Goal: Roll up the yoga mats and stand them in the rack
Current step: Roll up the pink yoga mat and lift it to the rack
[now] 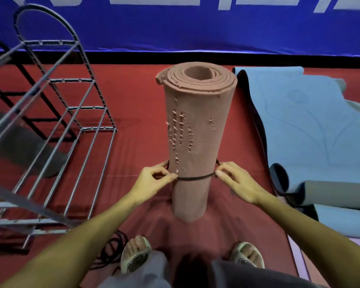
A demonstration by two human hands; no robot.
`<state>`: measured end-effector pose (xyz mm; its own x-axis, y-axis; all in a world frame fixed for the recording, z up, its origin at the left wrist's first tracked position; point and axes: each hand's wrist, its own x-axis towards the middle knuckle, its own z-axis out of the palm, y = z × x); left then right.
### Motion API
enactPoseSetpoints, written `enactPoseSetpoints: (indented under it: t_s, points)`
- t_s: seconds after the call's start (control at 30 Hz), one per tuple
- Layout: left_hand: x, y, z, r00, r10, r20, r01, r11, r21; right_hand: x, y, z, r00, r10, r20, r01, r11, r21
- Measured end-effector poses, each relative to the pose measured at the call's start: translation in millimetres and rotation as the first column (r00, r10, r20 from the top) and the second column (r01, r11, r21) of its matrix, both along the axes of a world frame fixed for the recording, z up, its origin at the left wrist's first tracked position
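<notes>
- Standing on end on the red floor covering (137, 113), at the frame's centre, the rolled pink foam mat (195, 129) is being bound with a black elastic cord (195, 178).
- The left hand (154, 179) pinches the cord at the roll's 9 o'clock side; the right hand (235, 179) pinches it at 3 o'clock.
- The cord should probably be kept level and snug so the coils do not spring loose, with the roll held upright.
- The metal rack (75, 125) stands at 10 o'clock, with open floor between it and the roll.
- An unrolled blue mat (312, 125) crowds 3 o'clock; spare cords (112, 250) lie by the left foot, a likely snag.
</notes>
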<state>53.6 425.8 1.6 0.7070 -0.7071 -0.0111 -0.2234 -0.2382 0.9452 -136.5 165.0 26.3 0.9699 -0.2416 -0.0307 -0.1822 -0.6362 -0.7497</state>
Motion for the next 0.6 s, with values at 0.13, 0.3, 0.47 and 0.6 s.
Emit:
enactPoseSetpoints:
  t_s: [0.13,0.3,0.47,0.6]
  points:
    - [-10.0,-4.5,6.8,0.994,0.111,-0.015,-0.112,0.990,-0.081,5.3,7.0,-0.5,0.963,-0.264,0.059,0.224,0.901,0.372]
    - [1.4,-6.5,25.0,0.995,0.089,-0.051,-0.092,0.994,-0.057,8.3,13.8,20.4,0.929,-0.369,0.041,0.265,0.736,0.623]
    - [22.5,-38.7,54.1,0.993,-0.115,0.007,0.115,0.992,-0.057,39.6,1.0,68.1,0.973,-0.146,0.179,0.055,0.899,0.435]
    - [9.7,-53.8,37.5,0.991,-0.126,-0.039,0.122,0.989,-0.080,48.6,14.2,64.0,0.977,-0.145,0.155,0.061,0.891,0.450]
